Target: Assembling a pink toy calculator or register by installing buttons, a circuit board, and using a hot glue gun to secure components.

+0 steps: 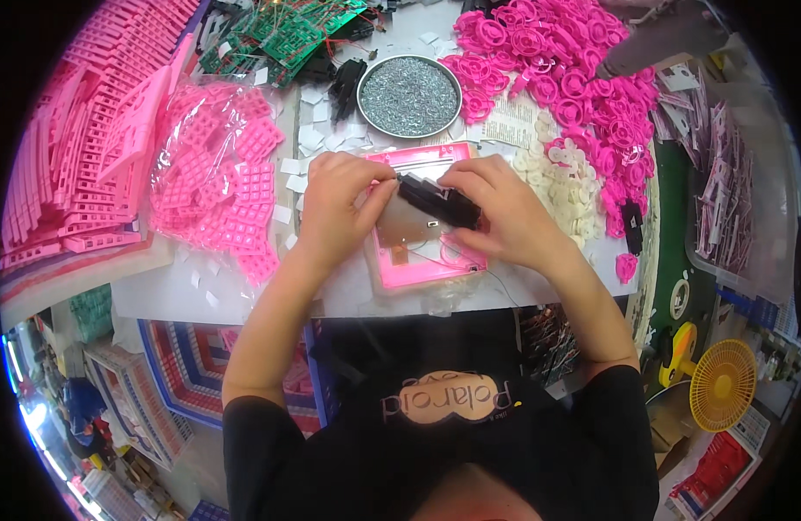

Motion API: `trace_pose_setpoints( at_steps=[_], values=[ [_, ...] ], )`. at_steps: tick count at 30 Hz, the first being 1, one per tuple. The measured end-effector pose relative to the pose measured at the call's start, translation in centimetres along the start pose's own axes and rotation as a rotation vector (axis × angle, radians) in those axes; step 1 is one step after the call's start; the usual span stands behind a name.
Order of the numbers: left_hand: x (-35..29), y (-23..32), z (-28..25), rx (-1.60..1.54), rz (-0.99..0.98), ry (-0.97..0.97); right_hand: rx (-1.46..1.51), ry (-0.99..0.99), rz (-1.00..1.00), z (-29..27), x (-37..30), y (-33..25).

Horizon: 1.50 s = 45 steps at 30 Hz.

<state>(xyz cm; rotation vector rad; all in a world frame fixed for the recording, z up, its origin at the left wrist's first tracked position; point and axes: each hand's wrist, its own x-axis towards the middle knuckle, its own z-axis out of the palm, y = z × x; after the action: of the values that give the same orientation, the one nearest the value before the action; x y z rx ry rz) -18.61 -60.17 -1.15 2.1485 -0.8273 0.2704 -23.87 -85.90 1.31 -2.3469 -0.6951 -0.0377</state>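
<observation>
My right hand [505,208] grips a black plastic part [439,201], thumb below and fingers above, tilted down to the right. At the left end of that part, the thumb and forefinger of my left hand [340,204] are pinched together. Whatever is between those two fingertips is too small to make out. Beneath both hands, a pink plastic case [400,276] lies on the table with its inside showing. A thin wire [505,291] runs out from its lower right side. My hands hide parts of the case's two sides.
A round metal dish of small screws [409,95] stands behind the case. Pink ring-shaped parts [557,52] and cream parts [565,182] are heaped right. Left are bagged pink keypads [214,165] and stacked pink panels [79,130]. Green circuit boards [288,39] lie at the back.
</observation>
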Motion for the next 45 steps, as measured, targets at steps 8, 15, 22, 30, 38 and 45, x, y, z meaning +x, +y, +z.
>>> trace_pose_setpoints(
  at_steps=[8,15,22,30,38,45],
  values=[
    [3.8,-1.2,-2.0,-0.121,0.007,-0.347,0.091,-0.039,-0.047,-1.6,1.0,0.8],
    [4.1,-0.9,-1.7,-0.210,-0.024,-0.490,0.217,-0.085,-0.028,-0.1,1.4,1.2],
    [3.9,-1.7,-1.5,-0.157,0.158,-0.490,0.198,-0.135,-0.056,-0.3,2.0,0.8],
    [3.6,0.3,-2.5,0.062,0.174,-0.576,0.154,-0.166,-0.133,-0.1,2.5,1.2],
    [2.1,0.1,-1.7,-0.087,0.001,-0.472,0.038,-0.262,-0.126,-0.7,3.5,0.2],
    [4.0,0.7,-1.4,-0.246,-0.411,-0.577,-0.005,-0.280,-0.135,-0.6,3.8,-0.2]
  ],
)
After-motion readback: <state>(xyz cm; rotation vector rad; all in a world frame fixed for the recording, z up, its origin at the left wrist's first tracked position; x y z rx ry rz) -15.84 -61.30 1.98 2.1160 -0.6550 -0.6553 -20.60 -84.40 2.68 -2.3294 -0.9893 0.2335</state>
